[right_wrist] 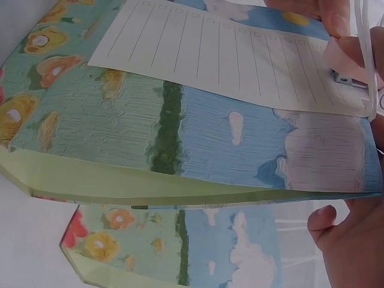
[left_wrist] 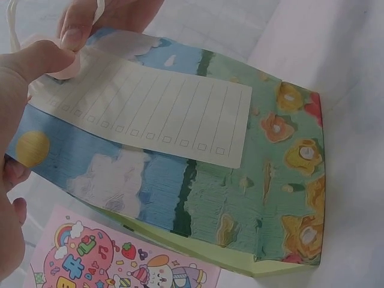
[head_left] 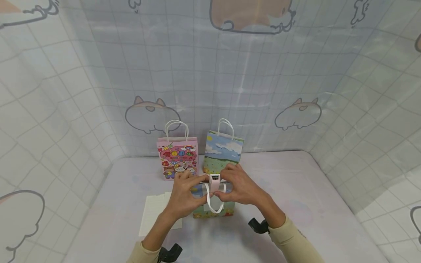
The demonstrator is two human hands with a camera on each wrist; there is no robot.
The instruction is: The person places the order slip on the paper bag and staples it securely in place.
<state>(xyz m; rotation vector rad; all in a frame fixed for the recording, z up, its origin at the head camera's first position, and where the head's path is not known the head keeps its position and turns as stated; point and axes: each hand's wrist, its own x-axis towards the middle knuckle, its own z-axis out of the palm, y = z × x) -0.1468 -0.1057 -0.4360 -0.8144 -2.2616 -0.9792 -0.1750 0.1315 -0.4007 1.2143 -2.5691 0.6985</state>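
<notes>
where a sheet [left_wrist: 150, 111] overlies a bag [left_wrist: 222, 195], left hand [head_left: 185, 194] and right hand [head_left: 241, 187] pinch one stapler [head_left: 215, 182] in their fingers.

Back wall [head_left: 194, 84]: pale blue-grey, thinly gridded, printed with outlined cartoon animals [head_left: 152, 116].
Left wall [head_left: 49, 120]: whiter, rippled, gridded.
Right wall [head_left: 371, 146]: likewise whitish and gridded.
Tabletop [head_left: 289, 175]: pale, faintly pinkish, meeting the back wall.
Light: soft, with a vertical glare streak [head_left: 242, 78].

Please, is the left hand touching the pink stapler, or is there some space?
Touching: the left wrist view shows the left hand with its thumb against the pink stapler.
</notes>
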